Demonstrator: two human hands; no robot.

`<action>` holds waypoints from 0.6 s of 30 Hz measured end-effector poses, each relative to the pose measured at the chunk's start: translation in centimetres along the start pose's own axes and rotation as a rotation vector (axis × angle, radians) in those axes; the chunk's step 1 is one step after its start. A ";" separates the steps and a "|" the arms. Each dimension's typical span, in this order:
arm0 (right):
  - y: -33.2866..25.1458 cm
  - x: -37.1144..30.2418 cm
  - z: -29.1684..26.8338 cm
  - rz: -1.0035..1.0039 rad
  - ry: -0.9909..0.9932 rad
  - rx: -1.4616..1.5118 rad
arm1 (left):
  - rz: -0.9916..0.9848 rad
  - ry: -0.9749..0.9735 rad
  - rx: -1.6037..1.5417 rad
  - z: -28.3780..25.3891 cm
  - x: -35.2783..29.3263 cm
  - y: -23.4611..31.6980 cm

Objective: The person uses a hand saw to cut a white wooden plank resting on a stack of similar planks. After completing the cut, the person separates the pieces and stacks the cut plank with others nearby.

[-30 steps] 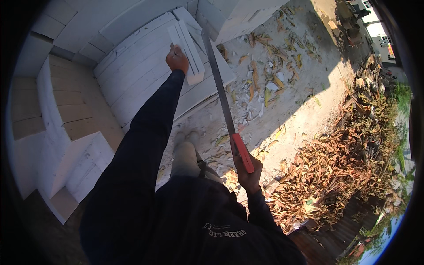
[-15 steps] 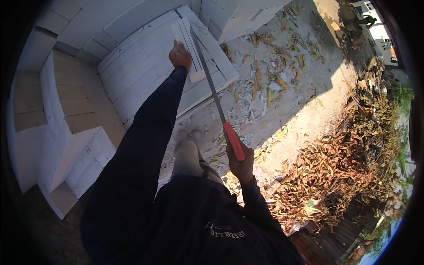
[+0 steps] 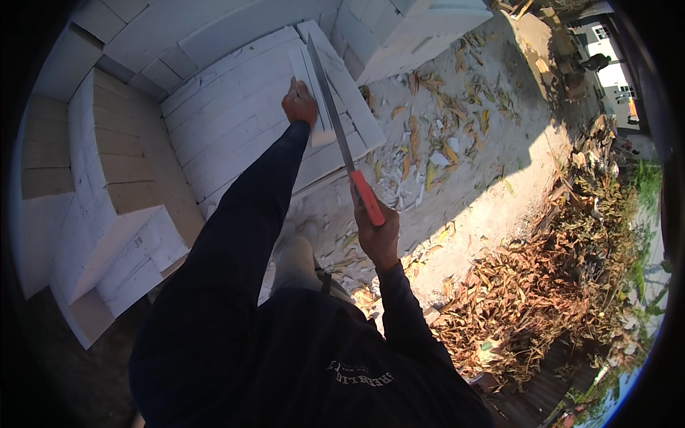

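Observation:
In my right hand (image 3: 378, 232) is the red handle of a hand saw (image 3: 337, 118). Its long grey blade runs away from me along the right side of a narrow white block (image 3: 322, 137). My left hand (image 3: 300, 103) is closed at the left edge of that block, thumb side up, and presses it down; the curled fingers are partly hidden. Beneath the block is a low, flat stack of white blocks (image 3: 221, 107). Whether the blade has cut into the block cannot be made out.
More white blocks (image 3: 125, 167) are stacked on the left, with another stack (image 3: 389, 36) at the far right of the flat one. Leaves and white chips litter the sandy ground (image 3: 457, 171). A heap of dry leaves (image 3: 528, 307) lies to the right.
My right hand has pushed the saw forward, away from me and slightly left. My left hand stays on the narrow block, and the whole view has shifted a little.

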State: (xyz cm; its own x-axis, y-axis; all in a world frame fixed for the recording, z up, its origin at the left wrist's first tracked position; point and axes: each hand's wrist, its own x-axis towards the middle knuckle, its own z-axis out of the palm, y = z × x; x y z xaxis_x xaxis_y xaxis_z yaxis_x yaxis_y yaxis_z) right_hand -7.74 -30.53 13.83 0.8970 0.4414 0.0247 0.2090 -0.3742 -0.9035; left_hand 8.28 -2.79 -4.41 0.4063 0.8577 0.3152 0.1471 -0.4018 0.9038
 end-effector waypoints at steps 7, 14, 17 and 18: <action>0.1 -0.7 0.1 0.024 -0.006 -0.016 | -0.056 -0.016 -0.034 -0.5 -0.1 1.0; -0.4 0.8 -0.1 0.033 -0.066 0.000 | -0.085 -0.031 -0.005 -0.4 -0.2 0.9; 0.1 1.1 -0.1 0.026 -0.103 0.006 | -0.104 -0.039 -0.019 -0.2 -0.2 0.5; 0.2 1.1 -0.1 0.025 -0.119 0.006 | -0.078 -0.014 -0.039 0.1 -0.2 0.4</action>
State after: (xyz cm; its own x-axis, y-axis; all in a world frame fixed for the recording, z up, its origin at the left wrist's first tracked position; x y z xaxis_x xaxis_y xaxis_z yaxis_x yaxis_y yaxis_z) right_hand -6.63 -30.22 13.72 0.8493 0.5257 -0.0479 0.1849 -0.3812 -0.9058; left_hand 8.32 -3.13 -4.09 0.4075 0.8813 0.2392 0.1438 -0.3206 0.9362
